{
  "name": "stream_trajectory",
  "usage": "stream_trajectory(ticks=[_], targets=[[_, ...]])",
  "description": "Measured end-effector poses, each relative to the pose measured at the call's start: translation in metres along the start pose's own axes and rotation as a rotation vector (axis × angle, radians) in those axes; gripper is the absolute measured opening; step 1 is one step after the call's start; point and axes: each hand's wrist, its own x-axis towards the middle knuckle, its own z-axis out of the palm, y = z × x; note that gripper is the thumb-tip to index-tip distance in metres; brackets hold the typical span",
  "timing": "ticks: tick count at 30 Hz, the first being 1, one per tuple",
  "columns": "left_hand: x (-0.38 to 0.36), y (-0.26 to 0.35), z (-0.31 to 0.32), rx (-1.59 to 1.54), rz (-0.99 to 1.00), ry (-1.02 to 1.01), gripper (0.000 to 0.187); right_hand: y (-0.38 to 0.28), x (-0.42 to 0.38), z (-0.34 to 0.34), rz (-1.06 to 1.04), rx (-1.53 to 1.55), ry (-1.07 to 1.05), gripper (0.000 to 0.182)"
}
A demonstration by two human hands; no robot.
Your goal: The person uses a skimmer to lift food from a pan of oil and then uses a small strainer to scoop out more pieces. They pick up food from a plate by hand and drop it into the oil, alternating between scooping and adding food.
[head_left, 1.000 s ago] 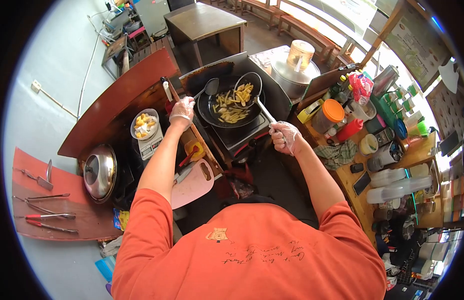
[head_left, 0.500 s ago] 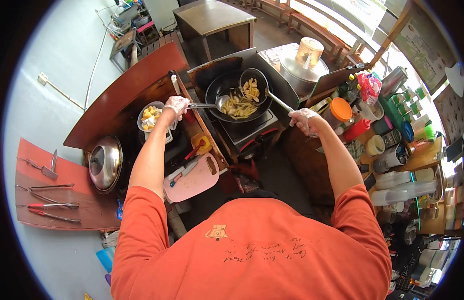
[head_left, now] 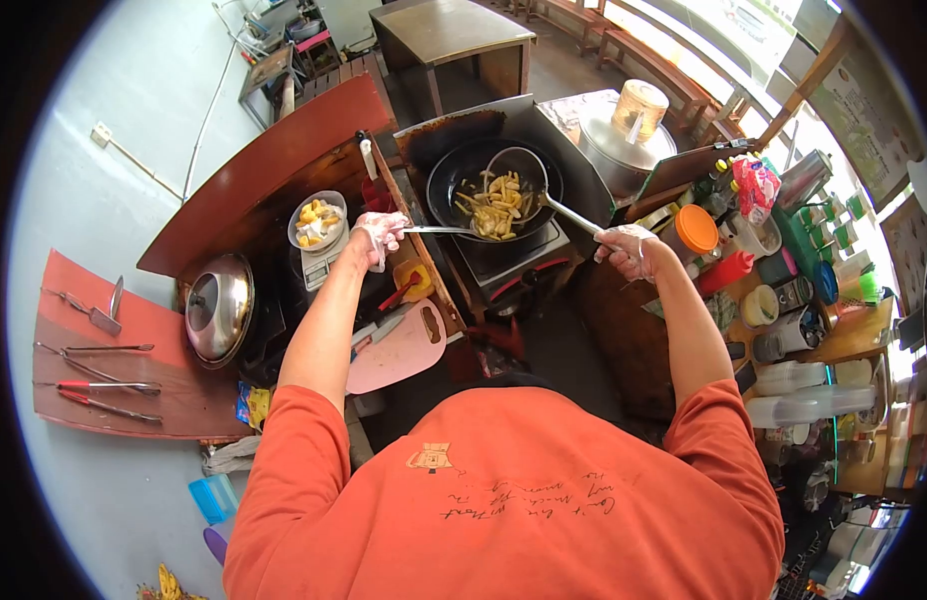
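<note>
The ladle (head_left: 572, 213) is shiny metal; the shirt (head_left: 524, 480), matt cloth.

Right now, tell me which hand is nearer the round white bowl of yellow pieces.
Left. The left hand is just right of the bowl; the right hand is farther right, past the dark round pan.

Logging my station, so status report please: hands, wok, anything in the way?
Left hand holds metal-handled utensil; right hand holds round scoop. Food pieces in wok. Scoop hides part of wok.

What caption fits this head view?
Gloved left hand grips a spatula, right hand a strainer, at a wok of yellow food pieces.
</note>
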Motion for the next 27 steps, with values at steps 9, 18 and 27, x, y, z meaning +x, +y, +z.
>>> stream_trajectory(ticks=[9,18,27], targets=[[-0.007,0.013,-0.001,0.024,0.03,-0.074,0.015,0.025,0.002,0.009,-0.062,0.213,-0.057,0.034],[-0.022,0.026,0.105,1.172,0.724,0.093,0.017,0.046,0.025,0.025,-0.006,0.654,-0.506,0.033],[0.028,0.051,0.071,1.401,0.855,0.229,0.025,0.05,0.017,0.04,-0.075,0.805,-0.523,0.032]])
